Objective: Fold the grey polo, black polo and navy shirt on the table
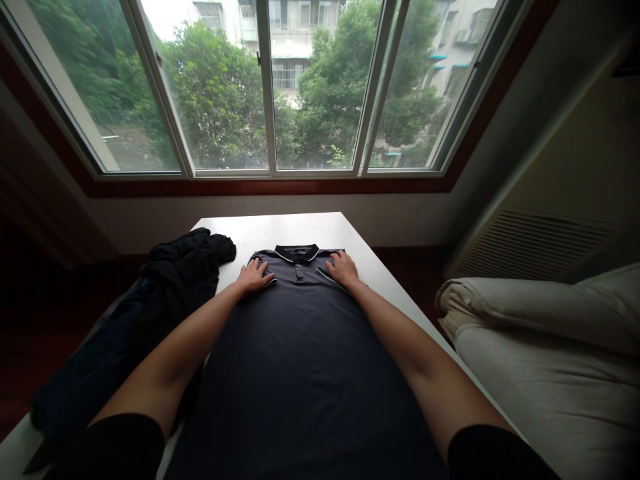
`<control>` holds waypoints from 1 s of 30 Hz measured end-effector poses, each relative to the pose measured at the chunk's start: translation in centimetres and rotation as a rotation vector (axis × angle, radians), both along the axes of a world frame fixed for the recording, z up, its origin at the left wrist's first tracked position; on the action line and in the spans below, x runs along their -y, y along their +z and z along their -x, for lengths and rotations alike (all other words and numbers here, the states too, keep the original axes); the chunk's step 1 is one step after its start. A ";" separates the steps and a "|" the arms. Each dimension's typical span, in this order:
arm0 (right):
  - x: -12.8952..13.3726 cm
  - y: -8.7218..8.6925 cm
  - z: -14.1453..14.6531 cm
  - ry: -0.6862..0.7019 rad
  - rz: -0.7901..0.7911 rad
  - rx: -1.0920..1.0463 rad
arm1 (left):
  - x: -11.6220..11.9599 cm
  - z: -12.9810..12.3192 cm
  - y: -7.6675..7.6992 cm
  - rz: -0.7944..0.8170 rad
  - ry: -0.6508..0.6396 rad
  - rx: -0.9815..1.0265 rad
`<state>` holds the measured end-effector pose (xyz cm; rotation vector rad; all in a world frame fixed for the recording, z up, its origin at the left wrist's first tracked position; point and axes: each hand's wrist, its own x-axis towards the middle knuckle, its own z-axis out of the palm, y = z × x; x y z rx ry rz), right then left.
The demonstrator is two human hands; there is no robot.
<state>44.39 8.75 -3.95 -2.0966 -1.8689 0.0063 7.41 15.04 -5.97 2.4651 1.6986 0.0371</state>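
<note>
A dark grey-blue polo shirt (305, 347) lies spread out face up, its black collar with a white edge at the far end and the button placket below it. Both short sleeves are folded inward over the chest, their white-striped cuffs showing. My left hand (255, 275) rests with fingers spread on the folded left sleeve near the shoulder. On the opposite side my right hand (343, 268) lies over the other folded sleeve, fingers stretched out. Neither hand visibly pinches the cloth. The shirt's lower hem is out of view.
The shirt lies on a white table (400, 293). A heap of dark clothes (165, 287) sits along its left edge. To the right stands a pale sofa (545, 333). Beyond the table are a wall and a wide window (273, 177) with trees outside.
</note>
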 end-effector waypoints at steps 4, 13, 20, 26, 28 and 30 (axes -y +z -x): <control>-2.1 -1.3 -0.9 -0.007 0.166 -0.025 | -1.8 -0.9 -0.3 -0.031 0.067 0.017; -2.4 -1.0 -1.7 -0.005 0.145 -0.025 | -2.0 -1.2 0.6 -0.129 0.175 0.066; -1.2 0.2 -0.9 0.160 -0.111 0.036 | 1.2 1.3 0.7 -0.139 0.073 0.000; -0.8 -0.5 -0.5 0.071 0.116 -0.017 | 1.0 2.7 0.0 -0.071 0.084 0.021; -0.8 -0.5 -0.6 0.057 0.121 -0.052 | 0.8 2.6 0.1 -0.054 0.098 0.028; -0.8 -0.2 -0.8 0.030 0.054 -0.095 | 0.9 2.4 0.3 -0.038 0.103 0.034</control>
